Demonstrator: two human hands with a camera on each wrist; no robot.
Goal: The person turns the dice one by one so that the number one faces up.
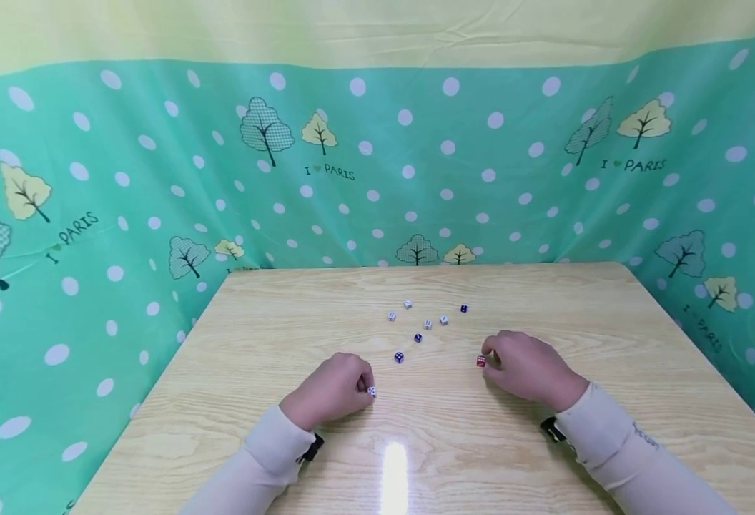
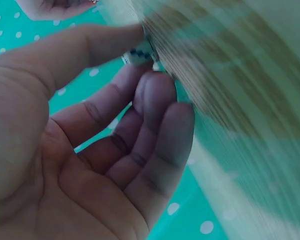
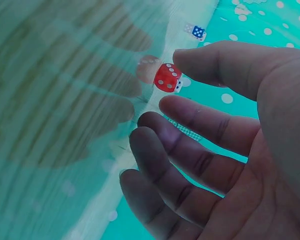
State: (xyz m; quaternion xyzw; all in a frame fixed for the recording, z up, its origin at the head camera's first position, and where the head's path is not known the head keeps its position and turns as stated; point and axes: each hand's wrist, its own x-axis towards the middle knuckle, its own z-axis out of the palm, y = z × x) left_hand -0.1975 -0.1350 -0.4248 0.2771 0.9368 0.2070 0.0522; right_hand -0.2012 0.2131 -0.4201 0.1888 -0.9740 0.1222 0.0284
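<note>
My left hand pinches a white die with blue pips between thumb and index finger, low over the wooden table. In the left wrist view the same white die shows between those two fingertips, while the other fingers curl loosely beneath. To the right, my right hand is beside a red die with white pips. The right wrist view has the red die sitting on the tabletop, the thumb right at its edge and the index fingertip apart from it.
Farther back lie three blue dice, the nearest blue die between the hands. Several white dice cluster behind, one white die near their middle. The wooden table meets a green polka-dot curtain at the back and sides.
</note>
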